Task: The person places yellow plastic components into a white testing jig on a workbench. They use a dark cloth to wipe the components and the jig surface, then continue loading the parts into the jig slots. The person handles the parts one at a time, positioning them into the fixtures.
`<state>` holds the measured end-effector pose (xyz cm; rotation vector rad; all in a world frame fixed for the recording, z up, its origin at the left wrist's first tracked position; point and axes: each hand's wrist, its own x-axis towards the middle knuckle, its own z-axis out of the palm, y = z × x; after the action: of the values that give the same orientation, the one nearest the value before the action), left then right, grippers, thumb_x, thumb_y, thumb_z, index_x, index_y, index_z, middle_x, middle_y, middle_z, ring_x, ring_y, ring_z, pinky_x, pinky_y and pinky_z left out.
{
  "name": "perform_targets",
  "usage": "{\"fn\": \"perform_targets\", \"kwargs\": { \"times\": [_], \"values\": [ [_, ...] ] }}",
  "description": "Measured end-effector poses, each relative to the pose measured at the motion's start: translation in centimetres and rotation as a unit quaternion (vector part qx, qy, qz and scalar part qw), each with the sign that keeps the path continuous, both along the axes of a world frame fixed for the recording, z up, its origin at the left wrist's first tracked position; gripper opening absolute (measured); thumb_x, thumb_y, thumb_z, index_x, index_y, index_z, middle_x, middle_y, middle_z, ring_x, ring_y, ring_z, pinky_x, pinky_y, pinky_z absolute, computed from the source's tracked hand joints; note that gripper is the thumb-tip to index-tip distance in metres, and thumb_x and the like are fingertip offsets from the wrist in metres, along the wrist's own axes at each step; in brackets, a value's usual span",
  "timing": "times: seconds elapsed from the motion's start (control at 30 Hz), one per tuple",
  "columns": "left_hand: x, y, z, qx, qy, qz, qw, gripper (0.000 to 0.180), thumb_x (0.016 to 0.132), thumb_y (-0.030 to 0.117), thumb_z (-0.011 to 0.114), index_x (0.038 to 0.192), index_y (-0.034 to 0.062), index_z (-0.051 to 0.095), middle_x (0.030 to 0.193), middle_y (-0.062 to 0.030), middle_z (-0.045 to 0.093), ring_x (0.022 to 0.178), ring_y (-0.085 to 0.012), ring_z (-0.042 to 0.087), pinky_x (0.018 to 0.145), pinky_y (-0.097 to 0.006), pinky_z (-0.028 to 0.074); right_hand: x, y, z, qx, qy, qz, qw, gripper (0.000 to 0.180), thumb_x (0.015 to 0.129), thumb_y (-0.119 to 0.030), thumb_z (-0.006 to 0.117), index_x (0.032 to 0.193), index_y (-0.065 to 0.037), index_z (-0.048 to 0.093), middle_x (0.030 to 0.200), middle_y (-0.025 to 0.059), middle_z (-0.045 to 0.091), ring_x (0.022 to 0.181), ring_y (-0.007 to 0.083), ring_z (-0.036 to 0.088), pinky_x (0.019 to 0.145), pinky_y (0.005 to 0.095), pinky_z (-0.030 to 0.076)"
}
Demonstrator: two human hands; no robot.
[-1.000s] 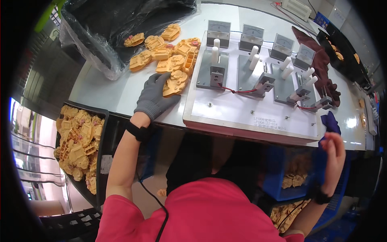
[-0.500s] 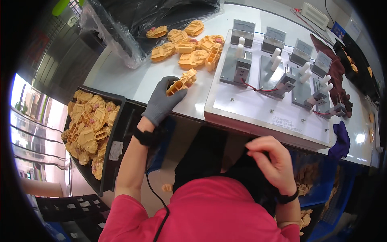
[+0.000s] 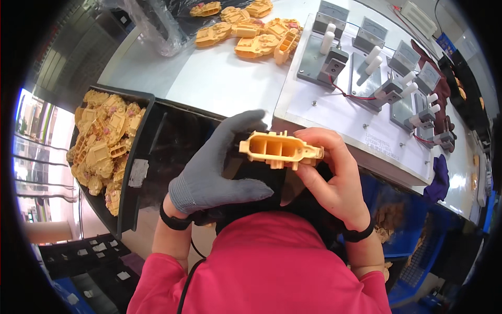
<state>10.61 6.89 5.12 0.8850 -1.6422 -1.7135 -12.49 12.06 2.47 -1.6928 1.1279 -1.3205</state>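
Orange-yellow plastic part (image 3: 281, 149), grey glove (image 3: 219, 167)

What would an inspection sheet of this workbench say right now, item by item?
Surface: white tabletop, with a white fixture board lying on it.
Job's things: one yellow moulded plastic part held up in front of the person by both hands.
Clutter: loose yellow parts heaped on the table beside a clear plastic bag; black bin full of more yellow parts at the left; purple cloth at the right edge.
Hands: left hand, in a grey glove, and bare right hand both grip the part.
Cables: red wires run between the grey test blocks on the board.
Surroundings: blue crates under the table.
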Motion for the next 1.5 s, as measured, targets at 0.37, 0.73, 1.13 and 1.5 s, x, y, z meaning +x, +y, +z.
{"fn": "perform_targets", "kwargs": {
  "times": [0.37,0.73,1.13,1.5],
  "values": [
    [-2.2,0.3,-5.0,0.049,0.140,0.083,0.985,0.062,0.097,0.016,0.065,0.150,0.0030,0.035,0.139,-0.0114,0.054,0.125,-0.0192,0.055,0.104,-0.034,0.046,2.0,-0.8,-1.7,-0.030,-0.097,-0.007,0.995,0.047,0.084,0.003,0.073,0.127,-0.008,0.058,0.131,0.0118,0.057,0.112,0.0200,0.061,0.083,0.0275,0.053],
    [-1.4,0.1,-5.2,0.191,0.273,0.086,0.939,0.059,0.095,0.017,0.063,0.147,0.0049,0.039,0.138,-0.0121,0.054,0.126,-0.0255,0.055,0.106,-0.042,0.046,2.6,-1.4,-0.2,-0.019,-0.050,-0.006,0.999,0.046,0.086,-0.005,0.076,0.128,-0.007,0.058,0.124,0.0100,0.058,0.098,0.0173,0.064,0.077,0.0269,0.053],
    [-0.2,-4.2,-0.5,0.221,0.217,0.235,0.921,0.049,0.103,0.048,0.047,0.129,0.0063,0.052,0.095,-0.0045,0.060,0.062,-0.0089,0.051,0.047,-0.021,0.037,-2.6,-2.9,0.3,-0.067,-0.063,-0.203,0.975,0.024,0.094,-0.003,0.065,0.118,-0.002,0.062,0.104,0.0066,0.060,0.092,0.0136,0.060,0.075,0.0259,0.050],
    [-2.2,-11.2,0.6,0.297,0.209,0.086,0.928,0.046,0.099,0.051,0.056,0.114,0.0083,0.061,0.087,-0.0061,0.064,0.062,-0.0126,0.056,0.049,-0.023,0.042,-0.9,-6.1,0.0,-0.081,-0.074,-0.228,0.968,0.044,0.093,-0.009,0.066,0.134,-0.005,0.051,0.121,0.0102,0.058,0.108,0.0182,0.058,0.088,0.0317,0.048]
  ]
}}
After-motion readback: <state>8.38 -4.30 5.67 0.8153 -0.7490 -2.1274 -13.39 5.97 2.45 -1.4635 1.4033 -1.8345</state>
